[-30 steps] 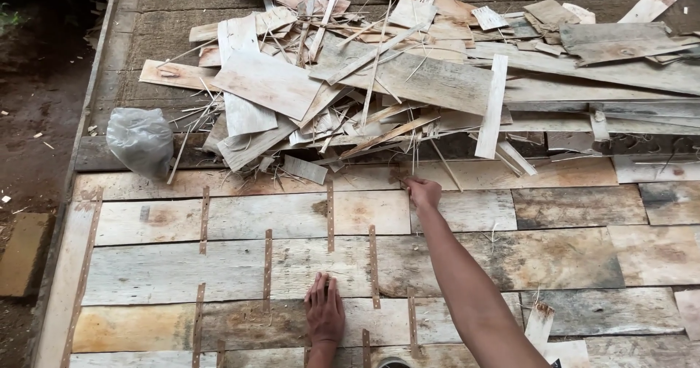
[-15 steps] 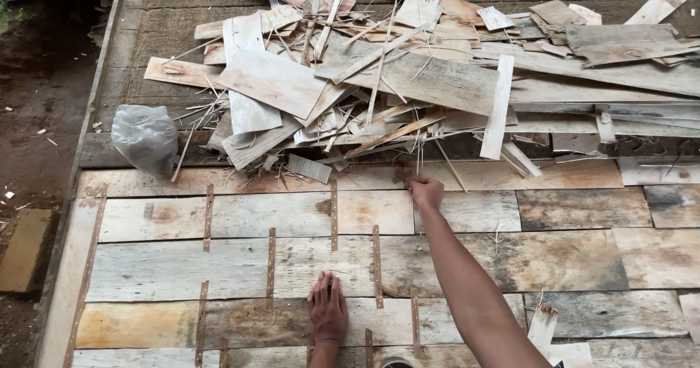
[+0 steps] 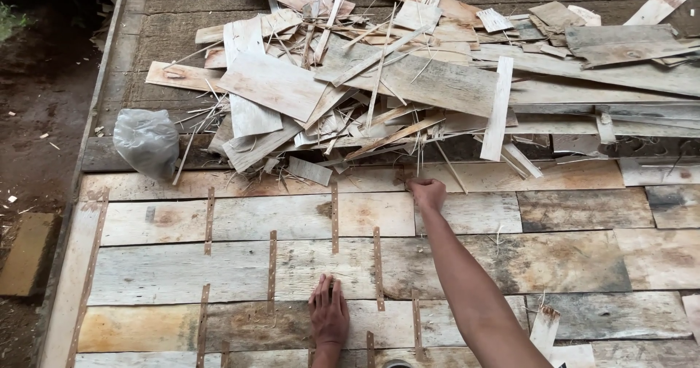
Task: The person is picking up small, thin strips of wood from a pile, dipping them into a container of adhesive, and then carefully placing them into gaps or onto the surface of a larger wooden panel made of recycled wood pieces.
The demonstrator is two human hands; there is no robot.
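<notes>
Fingers of your left hand (image 3: 329, 314) lie spread and flat on the patched sheet of veneer (image 3: 240, 266) nearest you, palm down, gripping nothing, pressing on a pale strip between two of the thin brown tape strips (image 3: 378, 268) that bridge the seams. Just right of that hand your right forearm runs up and away from you across the sheet. By its elbow a small loose veneer offcut (image 3: 543, 329) lies on the sheet's near right part.

Further out, your right hand (image 3: 427, 191) sits at the far edge of the sheet, fingers curled together with the tips down on the wood; you cannot tell whether they pinch anything there. It rests on the seam where a pale piece meets a greyer one, just below the scrap heap.

Beyond that hand, the heap of veneer scraps (image 3: 379, 83) spreads across the bench (image 3: 146, 18), slats and splinters lying crossed at all angles, one narrow pale slat (image 3: 498, 109) tilted nearly upright in the view. Left of the heap, a crumpled grey plastic bag (image 3: 148, 141) sits at the sheet's far left corner, with bare dirt ground (image 3: 36, 120) past the bench edge
</notes>
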